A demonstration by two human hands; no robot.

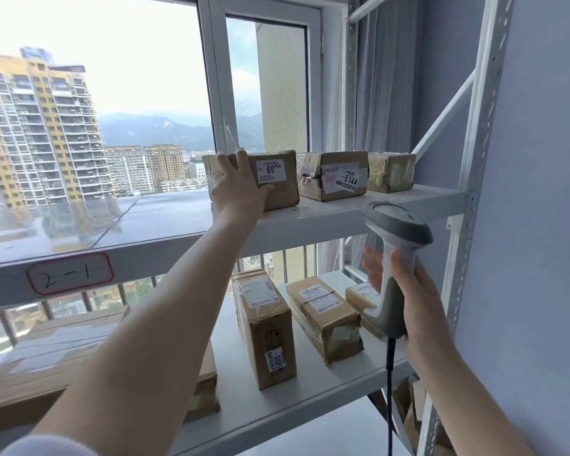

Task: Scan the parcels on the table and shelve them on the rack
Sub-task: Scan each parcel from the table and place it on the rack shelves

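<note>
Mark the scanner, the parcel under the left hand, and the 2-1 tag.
scanner (400, 248), head view, on its white neck.
parcel (272, 172), head view, on its front label.
2-1 tag (69, 274), head view, on the handwritten middle.

Brown parcels (333, 179) with white labels (271, 171), grey-and-white scanner (397, 222), white rack (339, 210).

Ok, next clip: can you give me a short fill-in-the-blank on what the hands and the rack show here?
1. Of the two rack shelves in view, the left hand holds a parcel on the ____ one.
2. The right hand grips a ____ by its handle.
3. Counting the held one, ____ parcels stand on that shelf.
4. The handwritten tag on its front edge reads ____.
Missing words: upper; scanner; three; 2-1.
</note>
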